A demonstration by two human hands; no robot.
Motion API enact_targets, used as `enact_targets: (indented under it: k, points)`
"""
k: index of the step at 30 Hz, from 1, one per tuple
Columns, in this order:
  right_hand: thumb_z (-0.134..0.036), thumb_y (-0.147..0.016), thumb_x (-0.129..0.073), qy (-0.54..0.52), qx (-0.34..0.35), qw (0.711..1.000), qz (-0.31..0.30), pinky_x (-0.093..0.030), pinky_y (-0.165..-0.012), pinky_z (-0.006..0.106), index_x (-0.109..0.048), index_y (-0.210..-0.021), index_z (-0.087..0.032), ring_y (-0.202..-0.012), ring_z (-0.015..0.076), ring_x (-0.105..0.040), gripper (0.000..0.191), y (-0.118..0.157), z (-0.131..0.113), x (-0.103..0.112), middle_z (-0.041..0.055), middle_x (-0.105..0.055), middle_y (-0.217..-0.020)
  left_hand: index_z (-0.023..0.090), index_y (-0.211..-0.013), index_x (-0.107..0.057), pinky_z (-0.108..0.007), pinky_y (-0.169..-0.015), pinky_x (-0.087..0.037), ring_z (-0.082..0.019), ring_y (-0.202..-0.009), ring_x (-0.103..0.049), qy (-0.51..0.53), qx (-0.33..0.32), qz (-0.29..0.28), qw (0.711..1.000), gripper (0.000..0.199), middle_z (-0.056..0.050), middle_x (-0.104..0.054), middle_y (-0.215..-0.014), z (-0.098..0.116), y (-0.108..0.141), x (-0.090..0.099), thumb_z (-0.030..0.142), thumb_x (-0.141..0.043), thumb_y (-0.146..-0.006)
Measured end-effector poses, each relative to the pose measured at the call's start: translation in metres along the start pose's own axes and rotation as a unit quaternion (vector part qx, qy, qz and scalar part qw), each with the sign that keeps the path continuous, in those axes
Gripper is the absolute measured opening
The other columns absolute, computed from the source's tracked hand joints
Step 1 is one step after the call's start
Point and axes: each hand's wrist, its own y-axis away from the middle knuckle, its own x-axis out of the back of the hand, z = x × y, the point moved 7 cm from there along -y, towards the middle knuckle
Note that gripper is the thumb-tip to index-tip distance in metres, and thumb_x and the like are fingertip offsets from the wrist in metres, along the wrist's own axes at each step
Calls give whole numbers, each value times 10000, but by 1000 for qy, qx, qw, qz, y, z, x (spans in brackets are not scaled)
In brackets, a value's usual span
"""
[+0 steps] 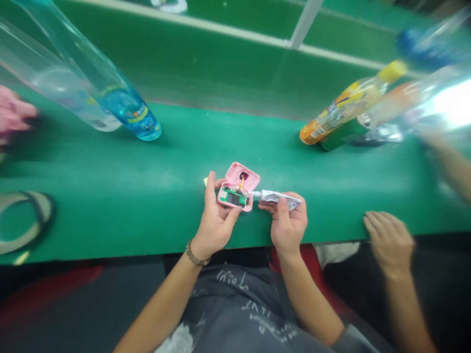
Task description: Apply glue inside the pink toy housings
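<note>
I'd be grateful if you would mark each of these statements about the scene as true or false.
1. The left hand holds a pink plastic case: true.
2. The right hand holds a screwdriver: false; it holds a crimped metal tube with a narrow nozzle.
3. The pink plastic case is shut: false; it lies open, showing a green circuit board.
4. A beaded bracelet circles the left wrist: true.
5. Another person's hand is at the front edge of the green table: true.
</note>
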Motion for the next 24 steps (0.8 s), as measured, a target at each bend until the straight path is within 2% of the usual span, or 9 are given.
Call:
enact_targets:
  k: [3, 7, 13, 16, 20, 24]
  points:
    - [-355, -874, -620, 16, 17, 1000, 21, -671, -641, 398, -607, -987, -366, -760, 205, -733, 114, 3, -4, 5, 7, -692, -886, 498, -1522, -159, -447, -968, -573, -274, -1229, -549, -19, 15, 11, 1000, 876, -71, -314, -1444, -4, 1, 0, 275, -690, -861]
    - [-339, -871, -634, 38, 37, 998, 44, -682, -692, 382, -621, -984, -366, -804, 191, -733, 117, 5, -5, 10, 8, -683, -908, 515, -1495, -240, -513, -995, -559, -294, -1220, -564, -36, 18, 35, 999, 866, -59, -349, -1391, -3, 0, 3, 264, -733, -830]
    - [-302, -900, -613, 48, 93, 994, 46, -688, -673, 364, -617, -1022, -308, -799, 185, -737, 122, 6, -14, 8, 6, -691, -916, 435, -1508, -276, -494, -918, -603, -305, -1201, -581, -70, 25, 44, 996, 863, -87, -388, -1372, -3, -2, 5, 273, -757, -810]
    - [-254, -895, -628, 78, 129, 988, 29, -687, -708, 383, -635, -1057, -282, -858, 200, -735, 164, 10, -20, 3, 14, -709, -974, 455, -1492, -304, -477, -925, -606, -290, -1176, -600, -66, 26, 47, 996, 839, -80, -396, -1362, -1, -2, 4, 271, -759, -812]
    - [-221, -901, -617, 101, 165, 981, 17, -685, -716, 400, -649, -1084, -315, -905, 215, -732, 209, 16, -22, 1, 20, -725, -1012, 495, -1463, -336, -454, -942, -604, -273, -1160, -608, -60, 25, 49, 997, 806, -74, -404, -1341, 1, -3, 3, 260, -755, -816]
    - [-218, -908, -601, 133, 189, 973, 7, -687, -703, 412, -644, -1110, -340, -928, 222, -731, 240, 18, -24, -1, 16, -730, -1044, 464, -1488, -297, -427, -960, -591, -255, -1167, -611, -87, 18, 54, 995, 849, -67, -415, -1330, -3, -4, 5, 292, -769, -803]
